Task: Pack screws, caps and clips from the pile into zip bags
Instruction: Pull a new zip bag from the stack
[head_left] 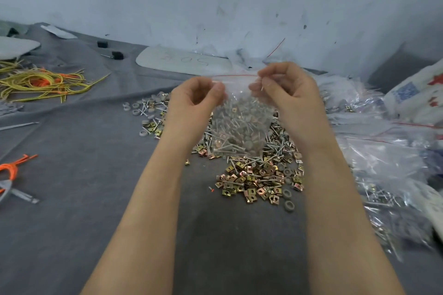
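Observation:
A clear zip bag (237, 127) with a red seal line hangs above the pile, holding screws, grey caps and a few clips. My left hand (194, 98) pinches its top left corner. My right hand (285, 88) pinches the top right corner at the seal. Under the bag lies the pile (259, 179) of brass-coloured clips, silver screws and grey round caps, spread over the grey cloth (96, 175). More caps and screws (148, 112) are scattered to the left of my left wrist.
Filled and empty zip bags (383, 163) are heaped at the right. Yellow and orange cords (45, 82) lie at the far left, an orange cord (12, 167) at the left edge. A white panel (182, 61) rests against the back wall.

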A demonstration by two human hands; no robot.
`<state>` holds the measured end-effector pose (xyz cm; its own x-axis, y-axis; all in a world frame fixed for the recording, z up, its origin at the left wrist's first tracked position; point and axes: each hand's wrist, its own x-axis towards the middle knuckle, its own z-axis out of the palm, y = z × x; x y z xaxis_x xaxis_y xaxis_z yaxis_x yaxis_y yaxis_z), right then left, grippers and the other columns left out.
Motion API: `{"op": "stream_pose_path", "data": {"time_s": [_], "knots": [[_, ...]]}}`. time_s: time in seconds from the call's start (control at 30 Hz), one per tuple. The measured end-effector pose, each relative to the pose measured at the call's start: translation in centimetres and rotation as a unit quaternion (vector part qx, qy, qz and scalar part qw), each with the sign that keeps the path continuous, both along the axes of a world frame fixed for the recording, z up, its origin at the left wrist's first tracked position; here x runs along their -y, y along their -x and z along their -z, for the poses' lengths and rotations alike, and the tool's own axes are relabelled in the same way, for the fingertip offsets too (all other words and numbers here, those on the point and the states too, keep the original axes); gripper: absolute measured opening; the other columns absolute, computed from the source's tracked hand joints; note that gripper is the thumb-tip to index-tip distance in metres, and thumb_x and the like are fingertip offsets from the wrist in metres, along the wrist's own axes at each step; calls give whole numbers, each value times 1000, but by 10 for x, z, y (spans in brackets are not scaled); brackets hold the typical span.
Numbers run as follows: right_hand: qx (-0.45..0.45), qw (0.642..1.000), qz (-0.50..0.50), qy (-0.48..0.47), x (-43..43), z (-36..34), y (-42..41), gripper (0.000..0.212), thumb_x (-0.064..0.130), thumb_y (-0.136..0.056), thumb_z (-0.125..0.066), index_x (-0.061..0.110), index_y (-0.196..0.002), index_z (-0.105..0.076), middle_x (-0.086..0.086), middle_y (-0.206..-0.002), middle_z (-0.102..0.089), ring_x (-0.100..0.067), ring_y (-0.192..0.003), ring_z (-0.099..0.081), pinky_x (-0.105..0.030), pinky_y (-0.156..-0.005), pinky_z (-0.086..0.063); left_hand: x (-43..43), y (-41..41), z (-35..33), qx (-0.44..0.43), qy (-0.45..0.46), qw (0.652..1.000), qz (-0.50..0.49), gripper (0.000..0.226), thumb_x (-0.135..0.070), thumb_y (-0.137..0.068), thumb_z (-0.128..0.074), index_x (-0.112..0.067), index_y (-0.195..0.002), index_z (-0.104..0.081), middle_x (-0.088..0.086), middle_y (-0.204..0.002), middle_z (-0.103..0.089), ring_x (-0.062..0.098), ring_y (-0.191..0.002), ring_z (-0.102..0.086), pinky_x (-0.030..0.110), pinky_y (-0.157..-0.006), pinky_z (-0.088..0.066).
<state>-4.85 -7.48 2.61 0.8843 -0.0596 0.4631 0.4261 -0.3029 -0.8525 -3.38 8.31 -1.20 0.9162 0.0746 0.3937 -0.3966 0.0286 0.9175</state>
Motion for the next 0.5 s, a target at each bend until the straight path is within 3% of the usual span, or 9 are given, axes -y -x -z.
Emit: {"op": "stream_pose_path", "data": {"time_s": [0.07, 0.17, 0.23, 0.33, 0.5], "knots": [[2, 999, 41, 34, 6, 2, 2, 14, 13, -95, -56, 25, -101, -59, 4, -95, -68, -12, -94, -65, -28, -88, -51, 8, 2, -6, 13, -26, 1000, 10, 11, -17, -92, -62, -17, -82, -63, -12, -67, -67, -2, -67, -61, 11, -67, -49], [38, 980, 81, 180, 9, 3, 4, 20, 25, -91, -63, 29, -110, -61, 11, -110, -61, 1, -104, -52, -8, -88, -35, 17, 6, -14, 42, -76, 996, 25, 15, -15, -92, -63, -19, -78, -61, -9, -71, -67, 3, -70, -61, 18, -69, -50], [37, 970, 70, 229, 8, 1, 4, 11, 27, -90, -64, 31, -100, -65, 16, -102, -61, 6, -98, -50, 2, -81, -30, 19, 7, -16, 48, -130, 990, 28, 12, -18, -92, -63, -20, -80, -63, -6, -74, -66, 3, -68, -58, 15, -66, -47], [10, 974, 47, 222, 7, -2, 2, 9, 22, -89, -65, 29, -85, -62, 18, -84, -63, 4, -90, -59, -3, -79, -38, 18, 7, -17, 55, -193, 980, 9, 7, -20, -93, -62, -20, -86, -65, -6, -78, -66, 4, -71, -58, 11, -64, -44], [18, 972, 46, 229, 1, 2, -2, 11, 19, -92, -62, 27, -84, -57, 19, -81, -59, 8, -82, -55, 0, -72, -36, 15, 5, -17, 79, -243, 966, -47, 9, -21, -93, -60, -17, -89, -67, -9, -77, -65, 2, -70, -57, 6, -62, -40]]}}
